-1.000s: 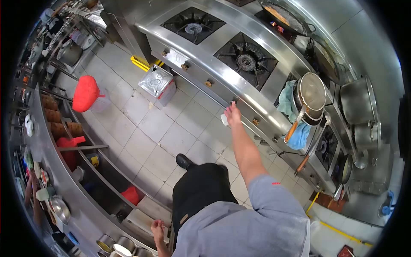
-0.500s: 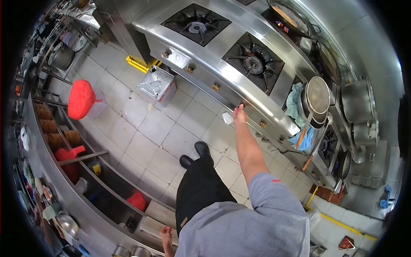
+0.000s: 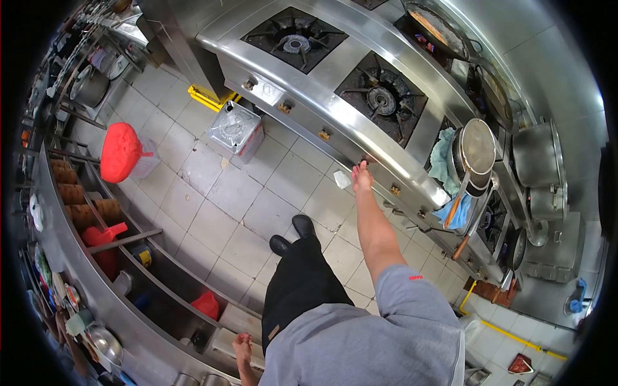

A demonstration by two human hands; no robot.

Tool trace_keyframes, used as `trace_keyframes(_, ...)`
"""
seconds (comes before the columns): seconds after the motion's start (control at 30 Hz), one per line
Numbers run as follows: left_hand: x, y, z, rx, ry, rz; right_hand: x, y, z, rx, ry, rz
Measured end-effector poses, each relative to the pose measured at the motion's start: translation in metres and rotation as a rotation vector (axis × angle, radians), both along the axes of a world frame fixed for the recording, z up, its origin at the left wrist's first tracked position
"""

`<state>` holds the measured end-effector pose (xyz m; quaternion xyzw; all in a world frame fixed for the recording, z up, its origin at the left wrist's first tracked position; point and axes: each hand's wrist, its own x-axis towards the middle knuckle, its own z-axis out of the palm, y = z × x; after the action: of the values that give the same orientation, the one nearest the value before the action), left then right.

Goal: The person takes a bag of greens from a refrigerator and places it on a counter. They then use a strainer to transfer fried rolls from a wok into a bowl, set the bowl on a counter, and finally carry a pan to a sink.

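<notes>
My right hand (image 3: 362, 177) reaches to the front panel of the steel stove (image 3: 257, 58), its fingers closed round a burner knob that they mostly hide. Along the same panel sit other brass-coloured knobs, one to the left (image 3: 324, 134) and one to the right (image 3: 395, 190). Above that hand is a gas burner (image 3: 381, 100) with a bare grate and no visible flame. Low in the view, my left hand (image 3: 243, 349) hangs beside the steel counter's shelves, fingers curled in, with nothing visible in it.
A square metal tin (image 3: 235, 125) and a red-topped bin (image 3: 121, 152) stand on the tiled floor. A strainer (image 3: 479, 145) rests on a pan at the stove's right, near cloths (image 3: 444, 161). At the back, flames show under a wok (image 3: 438, 29). Pots (image 3: 537, 151) stand at right.
My left hand has risen slightly and moved a little left. The right hand stays at the knob, with its fingers shifted slightly.
</notes>
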<state>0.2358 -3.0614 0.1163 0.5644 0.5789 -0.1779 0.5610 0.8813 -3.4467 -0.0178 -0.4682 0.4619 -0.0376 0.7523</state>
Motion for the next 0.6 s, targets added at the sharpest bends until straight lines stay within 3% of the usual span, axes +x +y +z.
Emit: trace_keyframes(0.6, -0.002, 0.008, -0.028, 0.104, -0.005, -0.057, -0.004, -0.01, 0.023, 0.133, 0.097, 0.149)
